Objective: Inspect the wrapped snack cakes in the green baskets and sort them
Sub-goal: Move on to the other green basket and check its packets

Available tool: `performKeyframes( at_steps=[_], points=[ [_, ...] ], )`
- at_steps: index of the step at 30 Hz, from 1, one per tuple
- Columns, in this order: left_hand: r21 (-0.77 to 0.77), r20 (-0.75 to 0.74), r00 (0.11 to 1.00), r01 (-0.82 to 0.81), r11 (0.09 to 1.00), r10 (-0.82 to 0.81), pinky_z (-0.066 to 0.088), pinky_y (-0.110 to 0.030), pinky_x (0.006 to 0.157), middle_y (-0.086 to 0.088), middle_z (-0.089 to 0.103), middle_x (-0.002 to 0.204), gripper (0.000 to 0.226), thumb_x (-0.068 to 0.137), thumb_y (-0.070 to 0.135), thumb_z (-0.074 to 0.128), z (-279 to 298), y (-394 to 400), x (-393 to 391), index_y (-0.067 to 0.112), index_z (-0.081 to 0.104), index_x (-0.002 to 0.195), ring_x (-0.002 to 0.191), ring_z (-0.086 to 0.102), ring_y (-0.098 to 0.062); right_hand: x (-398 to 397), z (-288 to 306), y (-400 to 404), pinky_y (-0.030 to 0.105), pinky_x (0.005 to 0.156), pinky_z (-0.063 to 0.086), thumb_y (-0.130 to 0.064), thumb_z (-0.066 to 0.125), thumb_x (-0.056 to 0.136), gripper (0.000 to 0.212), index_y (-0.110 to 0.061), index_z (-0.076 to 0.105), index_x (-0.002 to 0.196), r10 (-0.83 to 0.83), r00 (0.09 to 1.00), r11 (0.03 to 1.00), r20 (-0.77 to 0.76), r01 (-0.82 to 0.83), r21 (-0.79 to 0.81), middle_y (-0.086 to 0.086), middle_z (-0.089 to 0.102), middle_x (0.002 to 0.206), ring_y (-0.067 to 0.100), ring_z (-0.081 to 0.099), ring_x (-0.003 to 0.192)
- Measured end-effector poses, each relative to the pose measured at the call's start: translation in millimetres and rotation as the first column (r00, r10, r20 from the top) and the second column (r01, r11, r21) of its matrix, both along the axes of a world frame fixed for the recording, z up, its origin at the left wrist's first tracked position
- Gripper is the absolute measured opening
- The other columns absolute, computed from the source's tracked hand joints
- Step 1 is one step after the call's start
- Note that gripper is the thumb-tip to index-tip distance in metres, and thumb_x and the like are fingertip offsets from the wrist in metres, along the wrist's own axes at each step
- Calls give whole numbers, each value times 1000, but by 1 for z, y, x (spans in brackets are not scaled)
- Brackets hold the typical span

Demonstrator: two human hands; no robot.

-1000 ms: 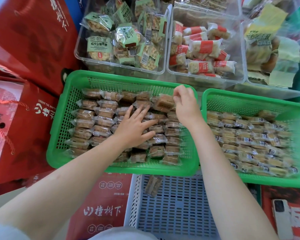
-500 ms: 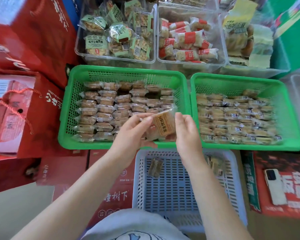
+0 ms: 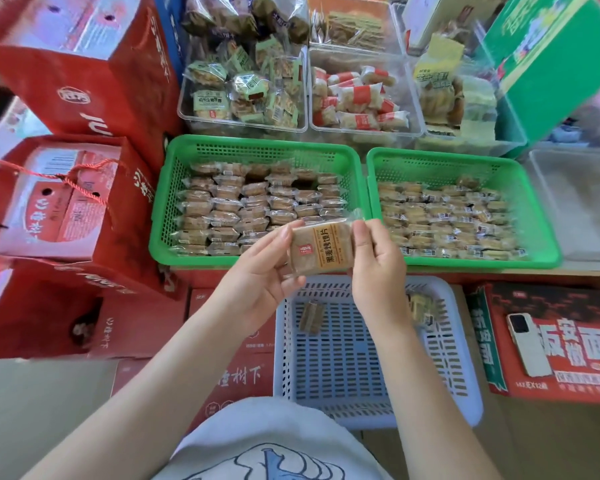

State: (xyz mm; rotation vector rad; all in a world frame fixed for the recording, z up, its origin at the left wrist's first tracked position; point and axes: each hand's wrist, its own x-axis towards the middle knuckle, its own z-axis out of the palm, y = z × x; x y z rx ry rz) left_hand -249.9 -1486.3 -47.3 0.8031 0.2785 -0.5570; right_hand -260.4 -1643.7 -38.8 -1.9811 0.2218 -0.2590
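Two green baskets sit side by side, the left basket (image 3: 160,209) and the right basket (image 3: 534,202), each filled with rows of wrapped brown snack cakes (image 3: 257,199). I hold one wrapped snack cake (image 3: 321,249) with an orange label up over the front rim of the left basket. My left hand (image 3: 260,275) grips its left end and my right hand (image 3: 378,261) pinches its right end. Below lies a pale blue-white basket (image 3: 343,368) with a loose cake (image 3: 311,318) on its floor and another (image 3: 421,308) partly hidden behind my right wrist.
Clear tubs of other wrapped snacks (image 3: 246,95) stand behind the green baskets. Red gift boxes (image 3: 66,202) crowd the left side. A red carton with a phone (image 3: 529,344) on it lies at the right. A green box (image 3: 548,60) stands at the back right.
My right hand lifted one cake out of the left green basket. Both hands brought it toward me and now hold it label-up; the left hand left the rows of cakes.
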Motion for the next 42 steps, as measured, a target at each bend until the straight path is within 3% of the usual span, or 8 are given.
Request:
performKeyframes(
  at_steps=[4,9,15,21,26,31,36,42],
  points=[
    [156,107,994,-31,987,15,61,-25,72,-18,73,115,41,90,31,62,7,8,-21,9,66,125,94,73,-21,-20,2,5,14,58,35,-23,46,105,23,-11,52,87,-62,998,997,22,63,-41,4,52,72,5,43,62],
    [380,120,983,-174,909,138,62,-28,59,-19,76,99,22,99,21,61,13,13,-43,2,64,109,82,76,-26,-45,10,21,11,56,38,-22,46,105,17,-11,53,94,-102,995,995,-6,102,-20,-4,55,75,-3,50,62],
    [563,222,969,-216,798,106,54,-40,75,-9,76,86,12,99,20,64,11,32,-65,13,68,90,76,72,-21,-74,25,32,24,55,53,-38,51,100,24,-20,66,106,71,990,932,-123,-21,363,1,73,81,16,70,70],
    [391,263,964,-151,908,47,57,-30,69,-12,70,85,15,101,11,56,13,47,-79,8,63,88,78,66,-22,-88,31,43,16,33,25,-18,50,100,19,-14,64,89,41,989,654,-144,82,752,7,66,74,7,47,42],
    [278,292,955,-34,960,-50,53,-32,67,-18,65,92,14,93,12,66,14,60,-77,12,68,107,76,59,-24,-90,21,45,23,36,12,-32,58,86,23,-10,64,85,79,974,512,-214,145,847,7,62,66,8,29,35],
    [359,267,957,9,933,-112,51,-26,59,-10,66,79,12,92,18,62,16,71,-73,6,64,90,68,55,-20,-87,17,50,20,34,13,-34,51,94,32,-6,62,87,223,934,449,-281,157,879,0,51,48,5,26,29],
    [579,297,954,-150,801,-36,59,-32,71,-13,74,94,25,92,10,71,12,67,-72,15,63,115,77,68,-19,-73,7,51,16,31,23,-25,47,104,27,-9,66,93,148,903,471,-404,295,831,-4,57,50,4,31,32],
    [831,504,749,-285,477,-431,54,-21,70,8,69,99,6,91,24,68,12,62,-62,20,73,92,85,67,-4,-51,-8,38,19,40,34,-21,53,103,21,-7,64,114,-1,868,474,-496,437,764,6,70,77,10,48,50]
  ],
)
